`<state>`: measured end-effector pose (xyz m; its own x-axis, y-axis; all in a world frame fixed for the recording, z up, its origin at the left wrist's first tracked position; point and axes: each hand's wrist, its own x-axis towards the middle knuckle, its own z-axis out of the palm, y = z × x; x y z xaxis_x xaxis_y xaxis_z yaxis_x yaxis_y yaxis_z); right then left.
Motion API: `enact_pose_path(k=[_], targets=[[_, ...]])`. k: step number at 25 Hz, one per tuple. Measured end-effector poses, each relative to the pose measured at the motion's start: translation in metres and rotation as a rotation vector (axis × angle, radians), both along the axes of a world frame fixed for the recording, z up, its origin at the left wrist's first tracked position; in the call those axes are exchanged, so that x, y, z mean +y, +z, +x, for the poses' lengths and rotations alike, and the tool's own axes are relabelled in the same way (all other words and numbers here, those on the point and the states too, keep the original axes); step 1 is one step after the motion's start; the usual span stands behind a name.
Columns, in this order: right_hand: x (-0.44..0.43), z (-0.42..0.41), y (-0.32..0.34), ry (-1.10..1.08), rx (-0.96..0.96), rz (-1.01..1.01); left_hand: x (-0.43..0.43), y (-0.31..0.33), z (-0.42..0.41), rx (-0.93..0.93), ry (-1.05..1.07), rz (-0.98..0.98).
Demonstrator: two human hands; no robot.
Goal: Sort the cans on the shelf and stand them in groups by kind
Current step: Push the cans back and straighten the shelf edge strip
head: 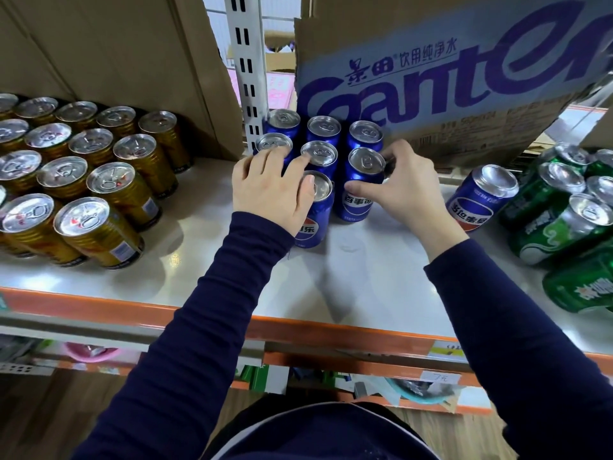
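View: head camera, looking down on the shelf (365,280).
Blue cans (323,131): upright in rows at the middle of the shelf, just before the cardboard box (447,78).
Left hand (268,190): lies on the can tops, fingers spread and nearly straight, thumb on the lid of the front can (315,214); it grips nothing.
Right hand (401,190): fingers and thumb curled round the gripped can (360,180), which stands upright beside the front can.
Lone blue can (481,200): apart on the right, just beside the green cans (564,224).
Gold cans (99,184): in rows on the left, well apart.
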<state>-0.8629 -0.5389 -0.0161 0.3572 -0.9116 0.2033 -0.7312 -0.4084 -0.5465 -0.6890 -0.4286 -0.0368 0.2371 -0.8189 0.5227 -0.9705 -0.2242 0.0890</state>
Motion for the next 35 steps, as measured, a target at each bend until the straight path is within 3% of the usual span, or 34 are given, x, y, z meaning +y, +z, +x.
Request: enact_pose_path(k=[7, 11, 13, 17, 19, 23, 26, 29, 33, 35], targets=[[-0.001, -0.014, 0.001, 0.120, -0.057, 0.076, 0.002, 0.005, -0.003, 0.027, 0.005, 0.078], [-0.013, -0.076, 0.008, 0.048, 0.020, -0.292, 0.002, 0.017, -0.019, 0.193, -0.084, -0.033], [-0.023, -0.110, 0.013, -0.010, 0.069, -0.369, 0.002, 0.020, -0.038, 0.190, -0.161, -0.106], [-0.038, -0.153, 0.008, 0.056, 0.130, -0.066, -0.007, 0.010, -0.084, 0.159, -0.342, -0.233], [-0.041, -0.161, 0.006, 0.053, 0.089, -0.061, -0.010, -0.001, -0.104, 0.166, -0.397, -0.236], [-0.036, -0.171, -0.004, -0.069, -0.155, -0.047, -0.005, -0.031, -0.128, 0.223, -0.368, -0.047], [-0.015, -0.167, -0.029, -0.121, -0.315, 0.192, 0.008, -0.051, -0.126, 0.264, -0.279, 0.076], [-0.002, -0.159, -0.044, -0.046, -0.092, 0.322, 0.022, -0.058, -0.113, 0.342, -0.190, 0.209], [-0.009, -0.121, -0.040, 0.026, 0.374, -0.011, 0.038, -0.055, -0.096, 0.351, -0.102, 0.276], [-0.013, -0.099, -0.033, 0.028, 0.523, -0.047, 0.048, -0.054, -0.090, 0.344, -0.079, 0.303]])
